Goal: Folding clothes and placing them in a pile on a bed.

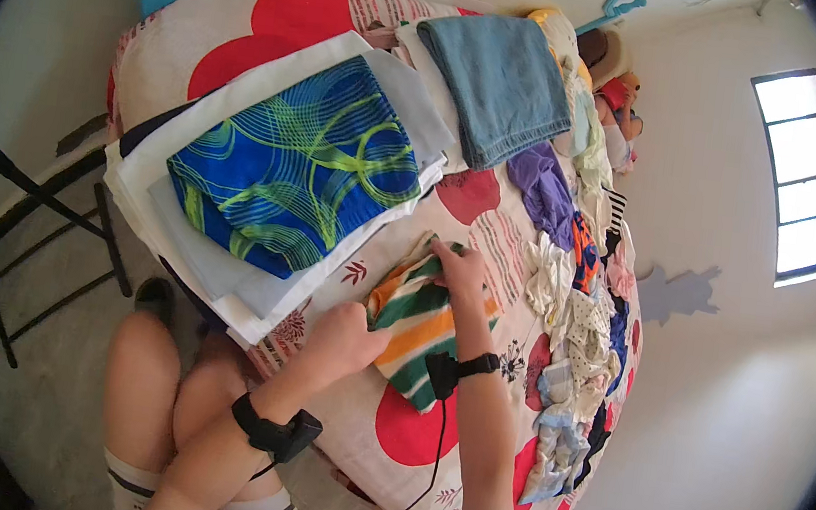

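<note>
A striped cloth garment in green, white and orange lies on the bed in front of me, bunched into a rough oval. My left hand is closed at its left edge, with the fingertips pinching the fabric. At the far edge my right hand grips the cloth between thumb and fingers, and its forearm crosses over the right side of the garment. To the left lies a folded blue cloth with green swirls, on top of a stack of white folded cloth. Both wrists wear black straps with a small box.
Folded blue denim lies at the far side of the bed. A row of loose clothes, including a purple garment and a dotted white one, runs along the right edge. A black metal frame stands at the left.
</note>
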Demonstrator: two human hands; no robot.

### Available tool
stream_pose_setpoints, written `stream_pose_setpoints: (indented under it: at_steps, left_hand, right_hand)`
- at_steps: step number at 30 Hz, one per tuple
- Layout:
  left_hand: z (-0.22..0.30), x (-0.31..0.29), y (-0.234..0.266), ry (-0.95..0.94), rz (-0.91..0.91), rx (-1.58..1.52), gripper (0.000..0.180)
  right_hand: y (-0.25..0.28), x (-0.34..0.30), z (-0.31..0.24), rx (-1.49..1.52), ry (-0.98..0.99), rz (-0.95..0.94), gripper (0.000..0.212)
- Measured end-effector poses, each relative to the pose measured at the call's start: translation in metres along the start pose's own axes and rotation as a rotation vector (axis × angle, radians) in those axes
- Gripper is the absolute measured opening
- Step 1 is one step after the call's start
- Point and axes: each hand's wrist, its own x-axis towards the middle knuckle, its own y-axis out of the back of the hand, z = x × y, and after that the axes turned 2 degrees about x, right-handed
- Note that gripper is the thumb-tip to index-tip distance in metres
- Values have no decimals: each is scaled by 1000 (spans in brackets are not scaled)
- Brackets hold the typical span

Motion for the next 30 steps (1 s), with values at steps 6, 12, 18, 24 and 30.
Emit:
stream_pose_setpoints:
  at_steps: [6, 12, 18, 24, 30]
  left_hand:
    - [-9, 6, -1, -41, -25, 241, 37]
    - [-13, 4, -7, -122, 155, 238, 38]
    - [-17, 12, -14, -161, 207, 227, 39]
    - [-25, 23, -18, -150, 72, 238, 40]
    - [-25, 31, -23, -96, 76, 208, 49]
  right_hand:
    - [-22, -1, 21, -27, 38, 63, 53]
    - [-12, -23, 29, 225, 34, -28, 50]
    - [18, -104, 40, 132, 264, 220, 32]
    - [63, -164, 136, -307, 234, 591, 40]
    - [76, -211, 111, 474, -517, 97, 46]
